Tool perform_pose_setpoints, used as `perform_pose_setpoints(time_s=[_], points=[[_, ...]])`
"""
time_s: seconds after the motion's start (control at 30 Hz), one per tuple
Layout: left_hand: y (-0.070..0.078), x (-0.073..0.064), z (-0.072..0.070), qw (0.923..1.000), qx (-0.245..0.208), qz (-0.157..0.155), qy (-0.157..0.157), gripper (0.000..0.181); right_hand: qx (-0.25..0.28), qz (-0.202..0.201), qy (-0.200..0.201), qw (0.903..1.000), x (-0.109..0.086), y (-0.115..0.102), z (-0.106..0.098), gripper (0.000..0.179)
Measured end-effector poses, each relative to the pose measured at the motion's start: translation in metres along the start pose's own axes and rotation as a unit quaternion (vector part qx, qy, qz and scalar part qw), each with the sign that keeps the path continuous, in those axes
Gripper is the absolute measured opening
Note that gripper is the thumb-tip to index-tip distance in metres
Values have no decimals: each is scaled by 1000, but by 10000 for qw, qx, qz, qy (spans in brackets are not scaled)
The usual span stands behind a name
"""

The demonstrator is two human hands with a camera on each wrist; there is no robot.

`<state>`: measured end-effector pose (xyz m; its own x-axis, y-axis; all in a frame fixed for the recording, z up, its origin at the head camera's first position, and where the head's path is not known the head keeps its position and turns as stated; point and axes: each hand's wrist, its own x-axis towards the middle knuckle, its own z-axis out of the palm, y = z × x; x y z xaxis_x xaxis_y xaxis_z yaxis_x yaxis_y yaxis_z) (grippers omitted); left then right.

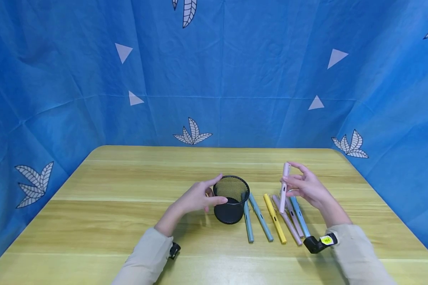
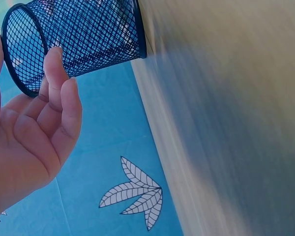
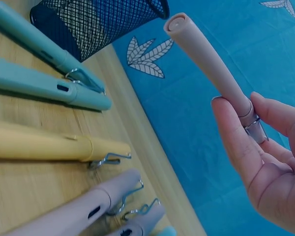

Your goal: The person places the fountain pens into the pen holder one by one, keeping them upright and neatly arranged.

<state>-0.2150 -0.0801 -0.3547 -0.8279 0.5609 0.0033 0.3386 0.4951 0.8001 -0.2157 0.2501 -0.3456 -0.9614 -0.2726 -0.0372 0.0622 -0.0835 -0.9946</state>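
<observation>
Your left hand (image 1: 196,196) holds the mesh cup (image 1: 234,209); your right hand (image 1: 306,187) pinches a pink pen (image 1: 283,194), right of the yellow pen (image 1: 275,219).

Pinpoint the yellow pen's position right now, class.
In the head view, the yellow pen lies on the table, right of centre and right of the black mesh holder, between a teal pen and a lilac pen.

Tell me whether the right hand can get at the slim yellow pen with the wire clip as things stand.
Not straight away, it seems: the right hand has a slim pale-pink pen in its grip. Otherwise the way looks free, since the yellow pen lies uncovered on the wood-grain table.
</observation>
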Motion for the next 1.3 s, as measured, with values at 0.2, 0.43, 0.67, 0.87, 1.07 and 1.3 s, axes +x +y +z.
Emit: perform_pose_setpoints(time_s=[0.2,0.43,0.67,0.87,1.07,1.3], points=[[1,0,0,10000,27,-20,1,78,189,-76,36,9998,4,-1,5,68],[1,1,-1,10000,39,-37,1,78,426,-126,136,9989,7,-5,11,69],[1,1,-1,10000,80,-15,13,78,984,-462,359,9934,12,-8,27,69],[0,2,-1,10000,68,28,-3,78,1012,-614,303,9925,15,-8,36,64],[0,1,-1,9999,107,57,13,78,1174,-622,376,9904,17,-9,43,63],[1,1,0,10000,43,69,-9,78,1489,-756,559,9844,22,-11,54,63]])
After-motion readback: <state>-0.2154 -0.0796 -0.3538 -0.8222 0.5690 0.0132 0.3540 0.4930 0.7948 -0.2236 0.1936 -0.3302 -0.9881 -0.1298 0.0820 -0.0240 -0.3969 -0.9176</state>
